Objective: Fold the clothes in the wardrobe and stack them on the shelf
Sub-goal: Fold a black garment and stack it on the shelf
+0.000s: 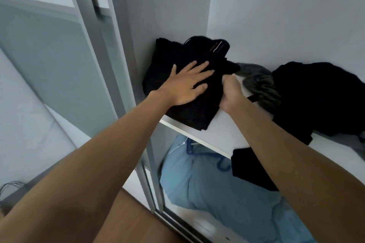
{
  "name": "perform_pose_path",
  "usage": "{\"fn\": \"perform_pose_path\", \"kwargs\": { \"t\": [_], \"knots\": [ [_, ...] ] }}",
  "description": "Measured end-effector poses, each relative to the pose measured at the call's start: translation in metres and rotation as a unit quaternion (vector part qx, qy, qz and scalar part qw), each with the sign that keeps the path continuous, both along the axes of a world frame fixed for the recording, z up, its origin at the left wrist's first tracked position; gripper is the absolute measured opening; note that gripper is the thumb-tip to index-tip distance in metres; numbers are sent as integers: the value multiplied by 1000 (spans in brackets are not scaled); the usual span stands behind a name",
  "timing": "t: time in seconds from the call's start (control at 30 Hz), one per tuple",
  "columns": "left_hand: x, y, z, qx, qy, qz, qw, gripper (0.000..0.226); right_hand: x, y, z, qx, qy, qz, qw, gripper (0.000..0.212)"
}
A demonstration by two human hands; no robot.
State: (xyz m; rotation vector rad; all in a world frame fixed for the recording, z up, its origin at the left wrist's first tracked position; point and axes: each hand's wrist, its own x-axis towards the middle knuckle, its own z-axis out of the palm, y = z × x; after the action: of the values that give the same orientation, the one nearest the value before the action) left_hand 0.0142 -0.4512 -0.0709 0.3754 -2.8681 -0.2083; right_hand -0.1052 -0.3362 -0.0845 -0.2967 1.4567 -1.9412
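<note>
A stack of folded black clothes (177, 53) lies on the white shelf (225, 130), pushed into the wardrobe's left corner. My left hand (187, 83) rests flat on top of the stack, fingers spread. My right hand (230, 92) grips the stack's right edge, its fingers tucked into the black fabric. A crumpled grey garment (260, 83) lies just right of the stack. Further right sits a loose heap of black clothes (320, 96), part of it hanging over the shelf's front edge.
A light blue garment (217, 189) hangs on a blue hanger (221, 163) under the shelf. The sliding door frame (110, 65) stands at the left. White wardrobe walls close the back and left side. Wooden floor (134, 221) shows below.
</note>
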Motion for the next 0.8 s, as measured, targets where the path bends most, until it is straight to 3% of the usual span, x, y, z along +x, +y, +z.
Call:
{"fn": "perform_pose_path", "kwargs": {
  "t": [0.1, 0.23, 0.3, 0.4, 0.53, 0.6, 0.67, 0.73, 0.8],
  "knots": [
    [-5, -13, -52, 32, -103, 11, 994, 48, -31, 14, -28, 145, 46, -24, 988, 25],
    [-19, -22, -68, 58, -56, -31, 996, 45, -49, 17, -35, 188, 190, -71, 961, 14],
    [-21, -31, -60, 68, -11, -26, 997, 46, -46, -1, -30, 203, 258, -56, 943, 43],
    [-21, -51, -46, 5, 82, 87, 993, 56, -36, -27, -26, 285, 325, -1, 902, 69],
    [-29, -69, -37, 5, 45, 248, 968, 71, -44, -39, -33, 364, 312, 13, 877, 63],
    [-36, -74, -37, 28, 9, 275, 961, 61, -44, -38, -38, 375, 348, -9, 859, 41],
    [-39, -79, -36, 28, 17, 268, 963, 41, -39, -37, -40, 397, 426, -41, 812, 26],
    [-39, -84, -32, 22, 69, 247, 966, 18, -35, -37, -39, 387, 503, -88, 768, 26],
    [-40, -83, -23, 19, 115, 228, 967, 9, -37, -36, -38, 342, 540, -118, 760, 36]
  ]
}}
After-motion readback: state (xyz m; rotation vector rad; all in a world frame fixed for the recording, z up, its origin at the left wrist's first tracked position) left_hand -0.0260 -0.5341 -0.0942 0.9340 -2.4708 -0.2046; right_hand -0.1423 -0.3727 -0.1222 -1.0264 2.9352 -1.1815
